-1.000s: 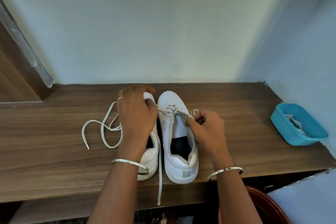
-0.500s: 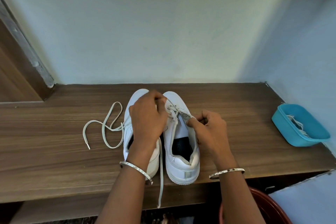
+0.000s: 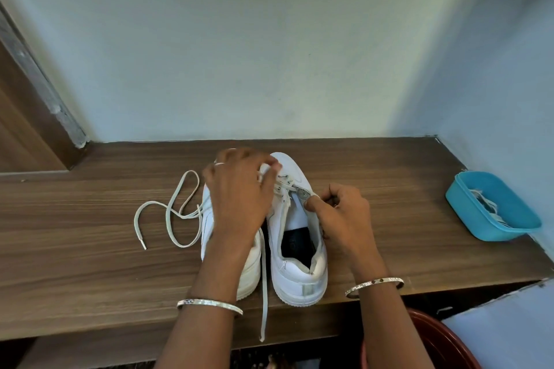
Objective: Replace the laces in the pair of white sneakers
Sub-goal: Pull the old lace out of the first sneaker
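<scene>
Two white sneakers stand side by side on the wooden shelf [image 3: 90, 278], heels toward me. My left hand [image 3: 238, 198] hovers over the left sneaker [image 3: 250, 266] and pinches a white lace at the toe eyelets of the right sneaker [image 3: 299, 272]. My right hand [image 3: 341, 219] pinches the other part of that lace at the right side of the same shoe's eyelets. One end of this lace [image 3: 263, 287] hangs between the shoes over the shelf's front edge. A loose white lace [image 3: 171, 219] lies coiled left of the shoes.
A blue plastic tub [image 3: 467, 219] with white laces inside sits at the shelf's right end near the wall. A dark red round basin [image 3: 443, 344] is below the shelf at the lower right. A wooden door frame [image 3: 27, 117] rises at the left.
My left hand moved right from over the left sneaker to the right sneaker's toe eyelets, then back a little toward the left. My right hand has stayed at the eyelets, gripping the lace.
</scene>
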